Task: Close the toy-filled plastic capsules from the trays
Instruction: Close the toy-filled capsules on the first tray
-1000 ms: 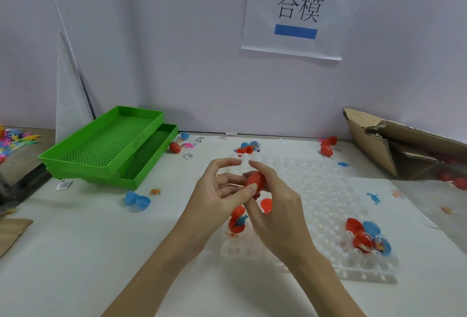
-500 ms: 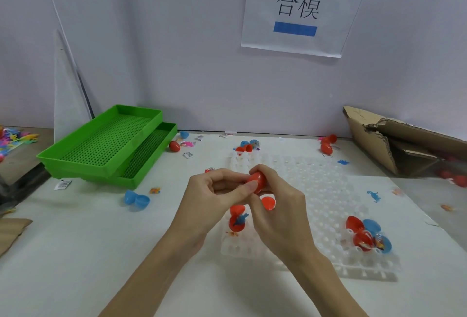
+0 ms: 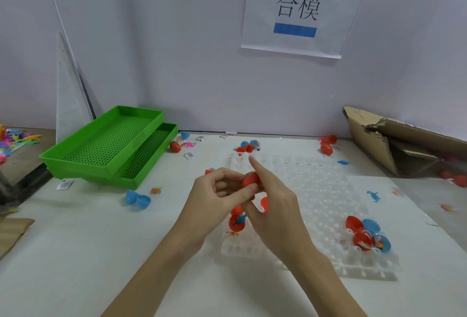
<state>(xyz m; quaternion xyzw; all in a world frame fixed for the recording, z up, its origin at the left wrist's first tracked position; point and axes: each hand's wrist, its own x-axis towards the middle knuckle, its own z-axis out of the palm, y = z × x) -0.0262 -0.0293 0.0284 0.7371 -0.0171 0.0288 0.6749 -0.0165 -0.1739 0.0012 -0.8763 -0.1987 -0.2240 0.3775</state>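
1. A white table (image 3: 101,253) carries everything, backed by a pale wall with a paper sign (image 3: 303,11) printed with two characters and a blue bar.
2. A torn cardboard box (image 3: 404,145) lies at the far right; red capsules seem to sit beside it, though that corner is blurred.
3. Two stacked green mesh trays (image 3: 108,145) rest at the far left.
4. A clear dimpled tray (image 3: 316,190) lies in the middle, under both hands.
5. The left hand (image 3: 214,198) curls its fingers and thumb round a red capsule (image 3: 250,180), held above the clear tray.
6. The right hand (image 3: 275,205) pinches the same capsule from the other side, its forefinger straight and pointing away.
7. An open red capsule with a blue toy (image 3: 237,222) sits in the clear tray just below the hands.
8. Open red and blue capsules (image 3: 367,234) cluster at the tray's near right corner.
9. An open blue capsule (image 3: 137,198) lies on the table near the green trays.
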